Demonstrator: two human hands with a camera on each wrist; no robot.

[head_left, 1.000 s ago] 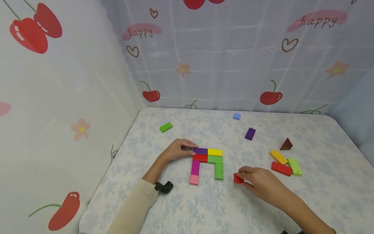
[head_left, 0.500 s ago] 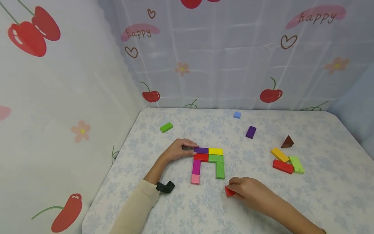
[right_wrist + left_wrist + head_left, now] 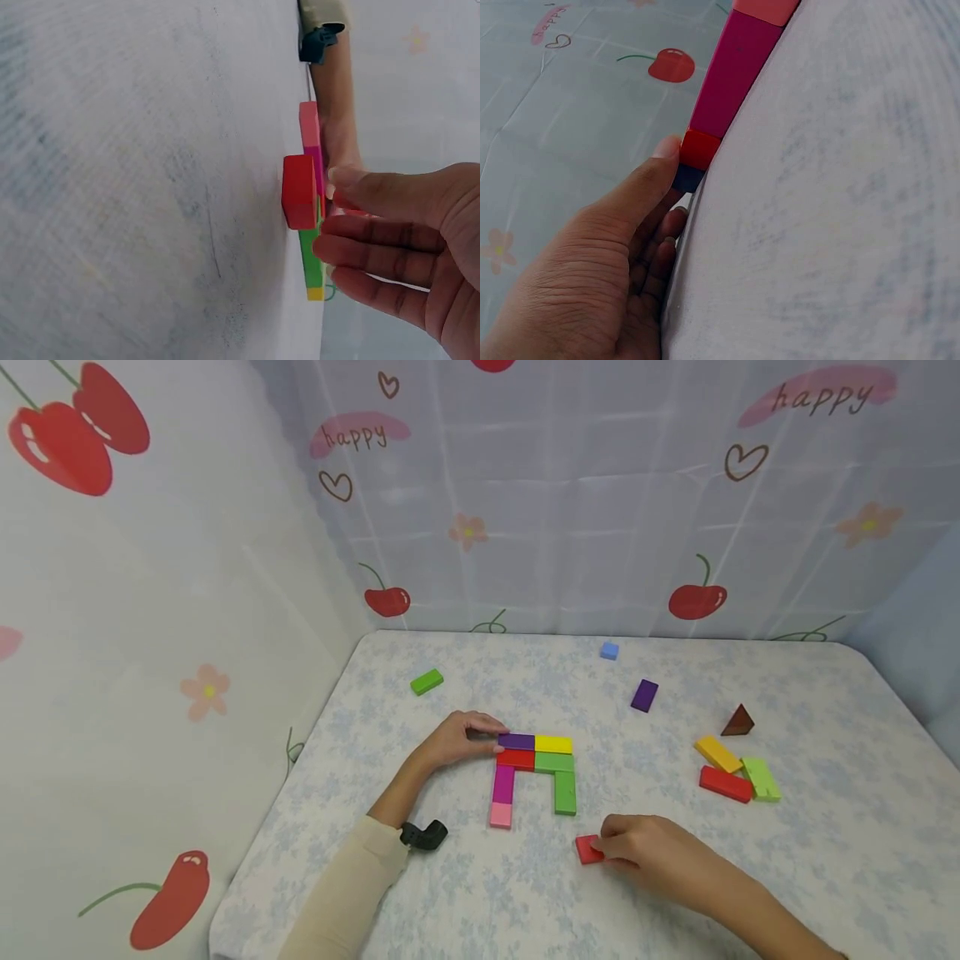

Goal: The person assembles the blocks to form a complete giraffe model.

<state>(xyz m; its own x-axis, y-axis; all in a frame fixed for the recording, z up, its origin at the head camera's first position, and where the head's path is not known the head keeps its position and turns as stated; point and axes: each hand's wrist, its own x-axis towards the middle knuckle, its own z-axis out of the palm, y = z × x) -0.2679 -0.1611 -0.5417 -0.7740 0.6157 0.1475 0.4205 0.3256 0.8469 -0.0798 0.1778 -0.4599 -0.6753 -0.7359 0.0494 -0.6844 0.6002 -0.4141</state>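
My left hand [image 3: 463,740] pinches the left ends of a purple block [image 3: 517,742] and the red block [image 3: 516,761] just below it; in the left wrist view my thumb lies against the red one. A yellow block [image 3: 553,744], green blocks [image 3: 566,793], a magenta block [image 3: 503,785] and a pink block [image 3: 501,816] join them in a flat arch with two legs. A separate red block [image 3: 300,192] lies on the table below and right of the arch. Beside its right edge is my right hand [image 3: 656,860], thumb and fingers spread apart in the right wrist view.
At the right lie an orange-yellow block [image 3: 717,754], a red block [image 3: 725,784], a lime block [image 3: 761,779] and a brown triangular block [image 3: 738,721]. Farther back are a dark purple block [image 3: 644,696], a blue block [image 3: 609,651] and a green block [image 3: 427,682]. A patterned curtain [image 3: 555,527] stands behind the table.
My right hand carried the red block left and toward me, set it down, and its fingers have drawn slightly right off it. The left hand stays at the arch.
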